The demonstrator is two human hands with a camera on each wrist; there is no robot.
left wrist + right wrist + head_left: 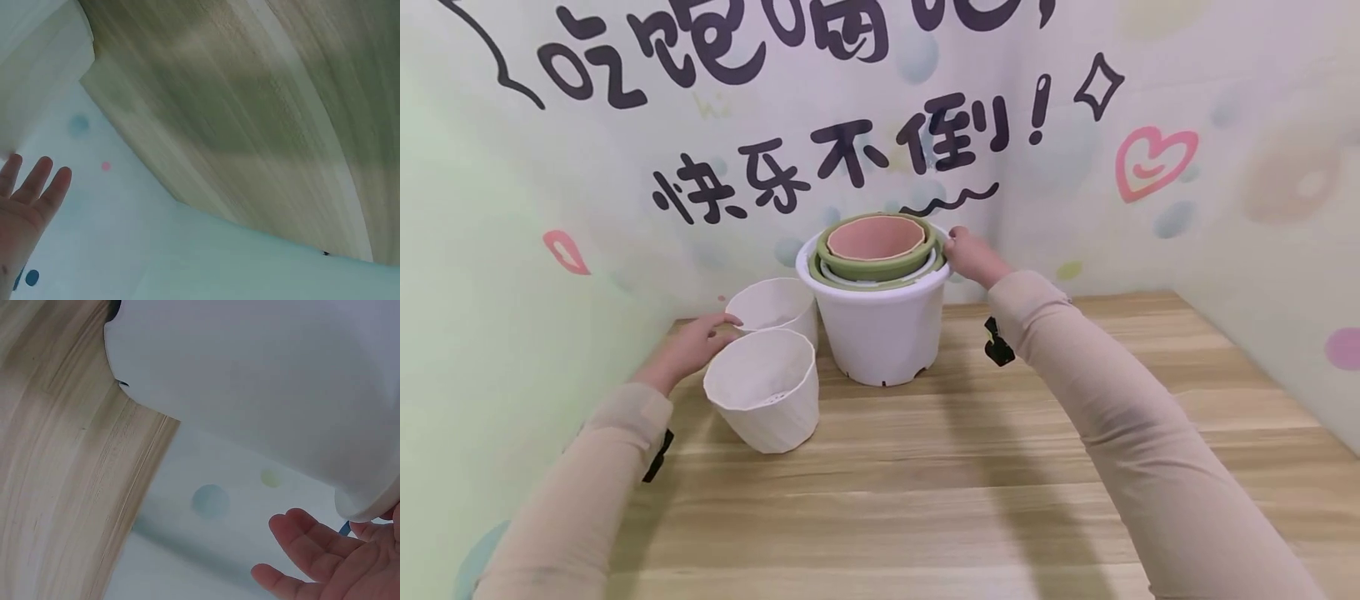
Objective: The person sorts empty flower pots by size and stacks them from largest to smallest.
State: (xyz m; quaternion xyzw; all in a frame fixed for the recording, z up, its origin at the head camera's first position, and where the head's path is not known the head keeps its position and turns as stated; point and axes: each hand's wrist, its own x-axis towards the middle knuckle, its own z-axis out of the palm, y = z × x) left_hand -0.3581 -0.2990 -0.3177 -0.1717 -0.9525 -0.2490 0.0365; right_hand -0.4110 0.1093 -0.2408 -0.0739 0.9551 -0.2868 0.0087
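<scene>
A white flowerpot (767,379) with a scalloped rim stands at the front left of the table. Close behind it is a similar white pot (801,317), partly hidden. My left hand (696,346) reaches over the left side of these two, its fingertips at the rear pot's rim. In the left wrist view, three fingers (47,187) look straight beside a pot wall. My right hand (976,257) grips the right rim of a large white flowerpot (883,333), other fingers extended beneath. Green pots (872,268) and a pink pot (876,237) sit nested inside it.
The wooden table (887,500) reaches back to a printed wall cloth (1052,225) with black lettering. A pale green side wall (497,333) closes off the left. Wood surface extends in front of the pots and to their right.
</scene>
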